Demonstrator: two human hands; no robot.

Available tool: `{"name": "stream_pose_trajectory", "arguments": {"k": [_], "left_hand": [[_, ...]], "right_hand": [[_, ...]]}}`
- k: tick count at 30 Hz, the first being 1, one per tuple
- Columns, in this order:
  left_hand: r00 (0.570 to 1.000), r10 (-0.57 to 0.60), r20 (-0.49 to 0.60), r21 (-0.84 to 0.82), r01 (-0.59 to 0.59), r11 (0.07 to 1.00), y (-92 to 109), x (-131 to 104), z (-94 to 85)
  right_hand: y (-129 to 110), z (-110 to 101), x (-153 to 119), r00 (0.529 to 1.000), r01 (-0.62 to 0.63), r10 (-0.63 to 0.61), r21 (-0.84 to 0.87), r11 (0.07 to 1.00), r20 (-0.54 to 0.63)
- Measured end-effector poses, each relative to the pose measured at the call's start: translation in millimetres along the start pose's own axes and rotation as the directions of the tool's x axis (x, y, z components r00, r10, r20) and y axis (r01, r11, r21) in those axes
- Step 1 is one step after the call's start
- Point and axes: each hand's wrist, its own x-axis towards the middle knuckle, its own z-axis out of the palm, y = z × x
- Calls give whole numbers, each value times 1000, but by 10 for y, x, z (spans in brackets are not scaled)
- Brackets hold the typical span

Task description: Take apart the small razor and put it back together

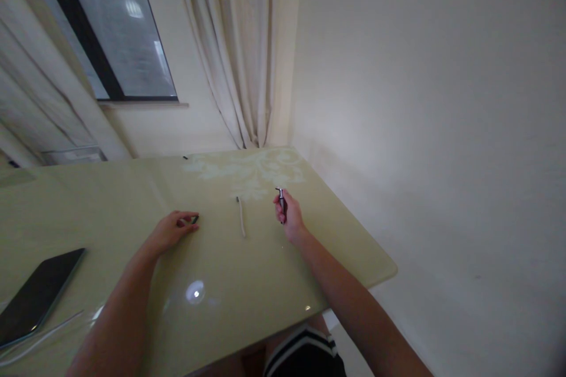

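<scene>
My left hand is just above the glossy pale-green table, pinching a small black piece between thumb and fingers; its kind is too small to make out. To the right, my right hand is wrapped round a small dark-handled tool with a shiny T-shaped metal head pointing up. Fingers cover part of its handle. Between the two hands lies a toothbrush with a thin white handle, its dark-bristled head toward the far side.
A dark tablet and a white cable lie on the table at the left. Another small black piece rests by the far edge. A curtain hangs behind; a wall borders the right side.
</scene>
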Motion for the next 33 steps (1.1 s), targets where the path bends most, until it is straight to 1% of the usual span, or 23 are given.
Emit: {"name": "stream_pose_trajectory", "arguments": {"k": [2,4,6,7,9,11,12,14,15,17,22,24,25,27,28,30,31,32,33], "left_hand": [[1000,-4,-28,-6,4,1000,45,-15,20],[997,-4,-81,0,5,1000,157,-50,69],[990,58,-126,-3,-59,998,369,-100,162],[981,125,-150,-18,-129,992,511,-132,226],[936,302,-182,-75,-319,945,831,-216,374],[865,448,-224,-100,-478,873,1135,-323,518],[830,505,-236,-102,-538,837,1258,-380,577],[771,567,-289,-95,-613,785,1423,-484,655],[750,588,-303,-90,-637,766,1465,-524,675],[723,610,-326,-88,-665,742,1489,-576,693],[695,627,-351,-130,-699,703,1463,-602,730],[702,620,-351,-162,-698,698,1481,-609,749],[713,609,-347,-184,-689,701,1496,-614,753],[756,566,-328,-247,-647,721,1533,-623,750],[791,528,-308,-294,-607,738,1551,-623,742],[881,414,-228,-439,-473,764,1579,-612,724],[927,341,-158,-529,-371,763,1587,-601,717],[962,265,-68,-615,-250,748,1590,-589,712],[980,198,29,-685,-125,718,1589,-577,709]], "right_hand": [[26,1,-4,1000,-27,27,-33,999,11],[46,9,-11,998,-44,46,-62,997,33],[57,31,-35,995,-48,56,-94,994,82],[59,47,-55,991,-50,63,-115,992,119],[59,82,-105,975,-56,90,-167,984,203],[58,112,-160,953,-62,122,-217,974,277],[58,122,-184,941,-69,140,-231,970,307],[60,133,-219,918,-93,172,-227,969,358],[63,133,-231,905,-112,189,-214,970,381],[67,130,-245,883,-148,214,-185,972,417],[66,130,-267,844,-171,238,-178,969,481],[63,135,-274,834,-170,241,-183,968,497],[62,139,-277,833,-165,239,-188,968,499],[58,144,-278,848,-127,215,-208,970,484],[54,146,-278,864,-90,189,-225,970,468],[40,146,-281,904,35,89,-280,959,418],[29,144,-285,919,117,20,-320,940,395],[16,142,-292,923,206,-54,-370,906,382],[3,140,-301,916,294,-126,-421,858,381]]}}
